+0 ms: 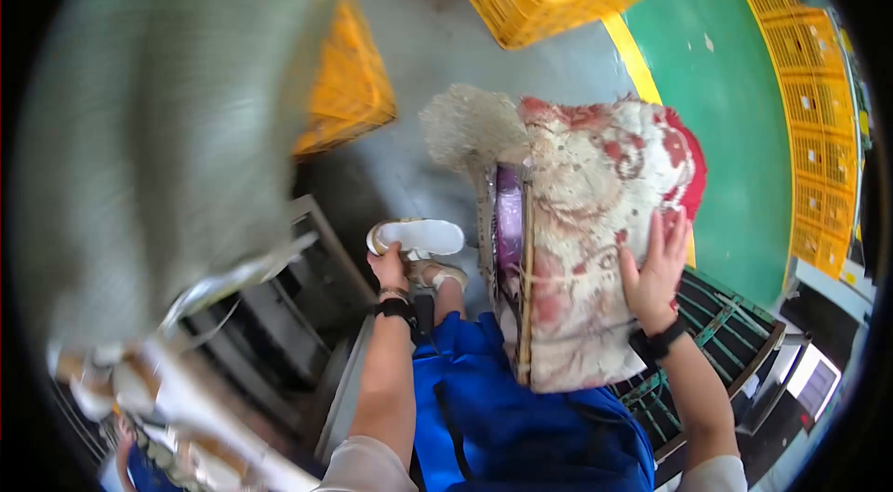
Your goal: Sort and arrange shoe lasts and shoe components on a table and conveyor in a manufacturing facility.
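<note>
Right now the right hand [654, 273] presses flat and open against a red-and-cream cushion [595, 241] propped on the lap, unheld, so it may slide off; the left hand [389, 264] pinches a white sandal [419, 236] near the foot.

A thick cushion [595, 241] is seen at the centre right of the frame, stood on edge and tilted. Its cover is cream with faded red floral blotches and a red patch at the upper right corner. Its left edge is seen side-on, where purple lining and a brownish seam are exposed. A frayed beige corner is raised at its upper left.

A white-soled sandal [419, 236] is held sole-up at the centre, just left of the cushion.
</note>
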Available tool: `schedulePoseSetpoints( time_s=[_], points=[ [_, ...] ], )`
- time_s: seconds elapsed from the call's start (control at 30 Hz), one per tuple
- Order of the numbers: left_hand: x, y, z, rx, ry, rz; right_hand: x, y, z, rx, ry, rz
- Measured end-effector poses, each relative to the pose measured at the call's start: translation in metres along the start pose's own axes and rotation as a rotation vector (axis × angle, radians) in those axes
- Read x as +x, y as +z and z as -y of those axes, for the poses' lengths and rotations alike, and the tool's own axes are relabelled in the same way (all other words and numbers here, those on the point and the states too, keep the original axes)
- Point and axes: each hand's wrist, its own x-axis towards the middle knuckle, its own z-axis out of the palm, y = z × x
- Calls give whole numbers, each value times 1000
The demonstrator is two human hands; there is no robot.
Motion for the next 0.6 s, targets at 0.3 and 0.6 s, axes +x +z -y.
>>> schedulePoseSetpoints(
  time_s=[0.3,0.6],
  points=[
    [-341,-109,-219,78,681,270,16,-47,-8,113,49,437],
    [-469,-263,-316,561,1644,-20,-57,-306,220,1192,-820,847]
  ],
)
